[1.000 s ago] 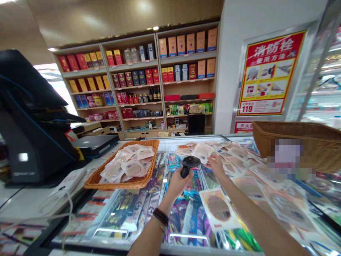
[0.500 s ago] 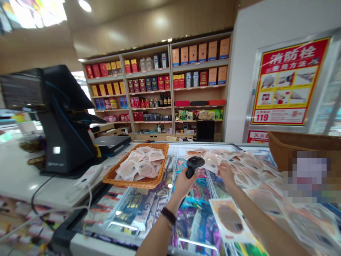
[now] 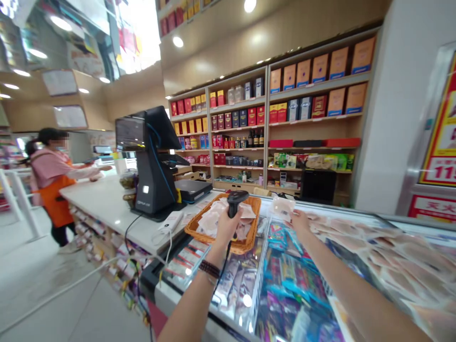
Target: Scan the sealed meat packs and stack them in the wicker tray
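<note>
My left hand (image 3: 227, 227) is wrapped round the handle of a black handheld scanner (image 3: 238, 195), held up in front of an orange wicker basket (image 3: 194, 231). Several flat clear packets (image 3: 210, 220) are heaped in that basket. To the right, my right hand (image 3: 299, 222) pinches the edge of one clear packet (image 3: 283, 207) above the glass-topped freezer. More flat packets (image 3: 392, 251) lie spread over the glass on the right. Colourful wrapped goods (image 3: 285, 273) show through the glass between my arms.
A black checkout terminal (image 3: 153, 166) stands on the white counter (image 3: 103, 197), with a dark flat device (image 3: 194, 189) beside it. Cables hang at the counter's edge. At the far left is a person in an orange apron (image 3: 57, 194). Shelves of boxes (image 3: 238, 116) line the back.
The view has swung left, bringing the person into sight. My left hand has carried the scanner left, to the basket. My right hand still holds a packet, now farther from the pile.
</note>
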{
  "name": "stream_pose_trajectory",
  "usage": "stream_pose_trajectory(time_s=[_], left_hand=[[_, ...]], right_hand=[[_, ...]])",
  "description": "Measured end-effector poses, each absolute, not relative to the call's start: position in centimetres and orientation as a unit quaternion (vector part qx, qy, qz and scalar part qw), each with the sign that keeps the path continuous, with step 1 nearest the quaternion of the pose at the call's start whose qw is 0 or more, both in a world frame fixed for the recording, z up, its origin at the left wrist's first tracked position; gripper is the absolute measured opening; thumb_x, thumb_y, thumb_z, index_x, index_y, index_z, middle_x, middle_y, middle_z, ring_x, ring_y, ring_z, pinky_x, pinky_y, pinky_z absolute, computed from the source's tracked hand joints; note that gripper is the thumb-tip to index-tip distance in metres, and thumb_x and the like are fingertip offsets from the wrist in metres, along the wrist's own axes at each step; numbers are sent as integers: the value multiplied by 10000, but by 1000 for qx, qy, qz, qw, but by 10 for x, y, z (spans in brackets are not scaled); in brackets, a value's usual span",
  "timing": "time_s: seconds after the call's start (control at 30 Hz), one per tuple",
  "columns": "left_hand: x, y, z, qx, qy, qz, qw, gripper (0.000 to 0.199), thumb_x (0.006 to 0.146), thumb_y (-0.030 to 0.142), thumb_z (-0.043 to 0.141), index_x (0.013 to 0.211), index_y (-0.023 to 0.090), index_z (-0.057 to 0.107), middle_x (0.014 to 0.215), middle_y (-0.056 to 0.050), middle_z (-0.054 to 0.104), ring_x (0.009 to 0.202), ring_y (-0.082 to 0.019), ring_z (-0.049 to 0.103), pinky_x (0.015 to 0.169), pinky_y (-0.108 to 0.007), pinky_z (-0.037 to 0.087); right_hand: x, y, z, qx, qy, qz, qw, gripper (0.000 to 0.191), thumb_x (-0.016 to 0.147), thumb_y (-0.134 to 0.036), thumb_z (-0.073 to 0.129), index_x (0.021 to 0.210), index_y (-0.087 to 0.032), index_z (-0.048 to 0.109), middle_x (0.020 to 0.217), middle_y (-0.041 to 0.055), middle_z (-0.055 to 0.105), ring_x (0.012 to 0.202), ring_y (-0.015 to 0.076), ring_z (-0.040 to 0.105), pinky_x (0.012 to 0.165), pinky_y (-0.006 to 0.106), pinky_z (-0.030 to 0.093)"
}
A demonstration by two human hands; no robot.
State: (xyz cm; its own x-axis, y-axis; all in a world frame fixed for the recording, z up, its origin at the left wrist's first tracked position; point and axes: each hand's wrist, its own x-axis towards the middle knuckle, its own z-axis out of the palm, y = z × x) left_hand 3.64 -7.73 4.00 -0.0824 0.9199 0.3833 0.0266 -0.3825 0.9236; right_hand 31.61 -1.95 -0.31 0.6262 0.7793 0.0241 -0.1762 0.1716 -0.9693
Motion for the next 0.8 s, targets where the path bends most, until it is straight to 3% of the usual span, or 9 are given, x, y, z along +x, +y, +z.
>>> stream_pose_trajectory(time_s=[0.13,0.23,0.33,0.4,0.6,0.7,0.8], left_hand=[[-10,-76,37,536,452,630,333,474,742,622,845,811,211,618,504,59,535,415,-122,514,455,-231,431],[-34,-80,29,515,476,642,310,508,719,652,848,789,209,609,497,51,541,408,-125,506,458,-240,428],[-47,-87,21,508,489,647,290,524,716,670,844,770,210,600,481,48,531,407,-129,505,448,-236,398],[-50,-92,17,509,492,646,287,525,716,673,839,781,209,603,480,52,524,400,-131,503,440,-236,387],[-27,-94,17,518,464,637,334,538,669,672,854,768,215,586,496,49,535,412,-128,509,458,-249,439],[3,-90,21,546,434,620,359,523,692,661,850,730,219,571,495,38,544,417,-127,513,435,-235,399],[46,-90,23,566,396,596,410,512,706,640,866,751,217,582,492,52,532,419,-121,511,450,-232,441]], right_hand=[[258,12,10,-525,-364,368,675,240,714,-253,796,845,-277,597,662,-50,618,652,199,671,566,306,601],[229,25,13,-506,-476,356,625,201,719,-210,735,892,-271,654,773,-16,713,801,235,740,716,370,638],[225,29,1,-548,-546,211,597,282,721,-109,654,956,-256,708,981,42,782,1017,252,751,999,437,592],[238,26,-14,-589,-564,107,569,309,754,-85,617,995,-242,731,1073,77,789,1100,267,735,1105,461,528],[319,-10,-56,-648,-584,-33,488,305,882,-119,540,1095,-217,737,1136,104,783,1154,290,708,1118,461,496],[372,-41,-55,-679,-582,-80,441,314,905,-119,539,1132,-201,741,1187,120,776,1192,293,692,1131,442,478],[425,-79,-44,-717,-561,-125,395,322,932,-126,529,1166,-197,738,1230,131,766,1226,298,673,1138,438,462]])
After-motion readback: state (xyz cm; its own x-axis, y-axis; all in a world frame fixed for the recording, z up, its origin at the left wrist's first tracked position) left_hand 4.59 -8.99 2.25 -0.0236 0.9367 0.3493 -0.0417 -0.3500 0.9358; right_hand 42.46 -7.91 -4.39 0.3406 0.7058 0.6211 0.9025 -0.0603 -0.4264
